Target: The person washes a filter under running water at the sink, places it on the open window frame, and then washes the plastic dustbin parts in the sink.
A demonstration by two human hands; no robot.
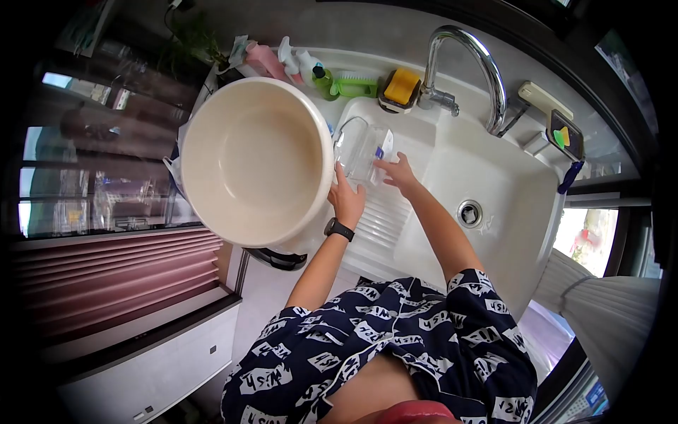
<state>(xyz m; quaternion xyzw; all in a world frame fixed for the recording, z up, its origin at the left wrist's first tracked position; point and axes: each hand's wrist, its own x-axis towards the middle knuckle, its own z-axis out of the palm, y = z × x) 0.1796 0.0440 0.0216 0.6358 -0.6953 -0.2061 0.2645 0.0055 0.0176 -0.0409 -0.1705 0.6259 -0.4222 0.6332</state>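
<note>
My left hand [347, 203] is beside the right wall of a big cream basin [258, 162], fingers stretched and thumb apart. Its fingertips come close to a clear plastic container [369, 157] with a blue mark, lying on the sink's ridged washboard [378, 226]. I cannot tell whether they touch it. On the container's right side, my right hand [399, 174] has its fingers spread, with the fingertips at or near the clear wall. A dark watch [340, 228] is on my left wrist. The basin shows nothing inside it.
A chrome faucet [470, 42] arches over the white sink [508, 205], which has a drain [469, 213]. Along the back edge stand spray bottles [288, 60], a green brush [355, 85] and a yellow sponge [402, 85] in a holder. A small caddy [563, 134] is at right.
</note>
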